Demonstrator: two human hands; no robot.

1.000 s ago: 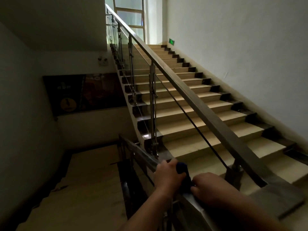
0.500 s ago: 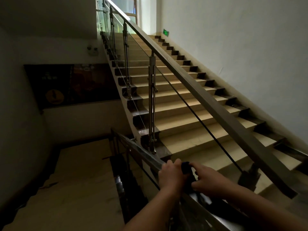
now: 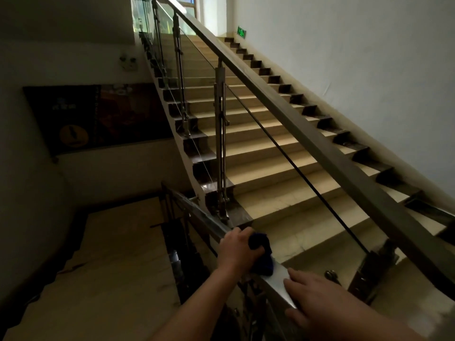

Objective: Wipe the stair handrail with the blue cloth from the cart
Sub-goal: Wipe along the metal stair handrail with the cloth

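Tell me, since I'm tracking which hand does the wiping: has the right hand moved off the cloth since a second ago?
Yes. The right hand has slid back down the handrail toward the person, leaving the blue cloth under the left hand.

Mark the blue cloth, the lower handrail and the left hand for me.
blue cloth [image 3: 261,262]: head view, bunched middle.
lower handrail [image 3: 277,279]: head view, bare top face.
left hand [image 3: 237,249]: head view, back of hand.

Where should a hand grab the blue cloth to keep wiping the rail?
Grip the bunched top of the blue cloth from above, palm down, as the left hand does now. It lies draped over the flat-topped handrail, so pressing down keeps it spread on the surface. The right hand rests flat on the rail beside it.
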